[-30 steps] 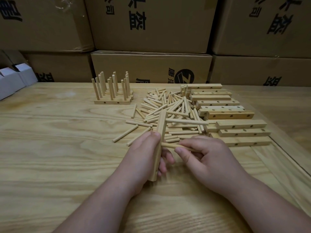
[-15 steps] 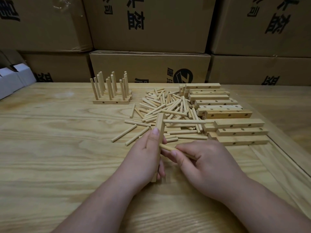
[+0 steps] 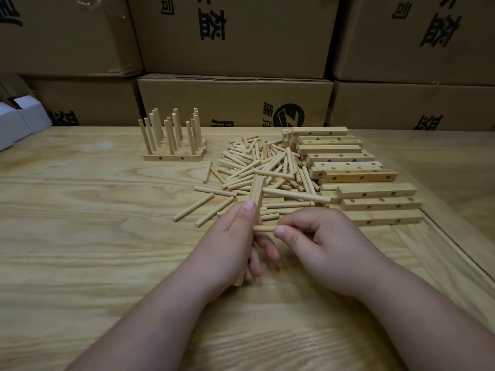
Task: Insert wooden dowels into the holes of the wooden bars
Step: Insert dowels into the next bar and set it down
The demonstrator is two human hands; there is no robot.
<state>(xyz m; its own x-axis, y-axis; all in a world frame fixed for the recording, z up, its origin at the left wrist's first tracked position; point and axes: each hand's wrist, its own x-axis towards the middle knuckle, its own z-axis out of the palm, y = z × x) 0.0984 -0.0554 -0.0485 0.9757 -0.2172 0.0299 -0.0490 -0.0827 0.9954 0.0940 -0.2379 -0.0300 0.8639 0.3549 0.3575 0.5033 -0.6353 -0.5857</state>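
Dowel (image 3: 263, 228) into held bar (image 3: 256, 199)

Most of the held bar (image 3: 256, 199) was covered by the left hand (image 3: 230, 253), and the far end of the second dowel (image 3: 263, 228) by the right hand (image 3: 329, 250). The cardboard boxes (image 3: 235, 103) were cut off by the frame edges.
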